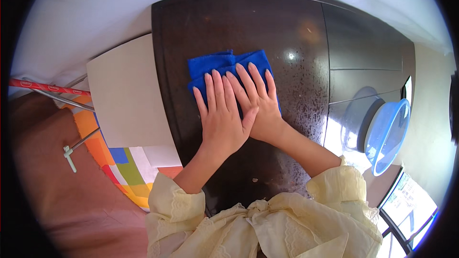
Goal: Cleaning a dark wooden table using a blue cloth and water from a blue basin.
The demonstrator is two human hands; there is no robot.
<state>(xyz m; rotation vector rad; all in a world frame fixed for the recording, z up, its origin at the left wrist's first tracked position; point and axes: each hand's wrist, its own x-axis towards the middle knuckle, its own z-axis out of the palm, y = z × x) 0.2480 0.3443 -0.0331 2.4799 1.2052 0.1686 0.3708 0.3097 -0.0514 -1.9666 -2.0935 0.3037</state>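
A folded blue cloth [211, 66] lies flat on a dark brown, glossy wooden surface [215, 21]. My left hand [224, 114] rests palm down on the lower left part of the cloth, fingers extended. Beside it my right hand [260, 104] presses palm down on the cloth's right part. The two hands touch, with the left thumb over the back of the right hand. Neither hand's fingers curl around the cloth. Droplets or speckles mark the surface to the right of the cloth, and a small pale bit [255, 180] lies nearer my body.
A translucent blue basin [389, 136] stands at the right. Left of the dark surface is a pale board or box [125, 96], beside a multicoloured mat [132, 165] and a metal rod with a pale green end [70, 157]. A red-wrapped bar [50, 87] lies farther left.
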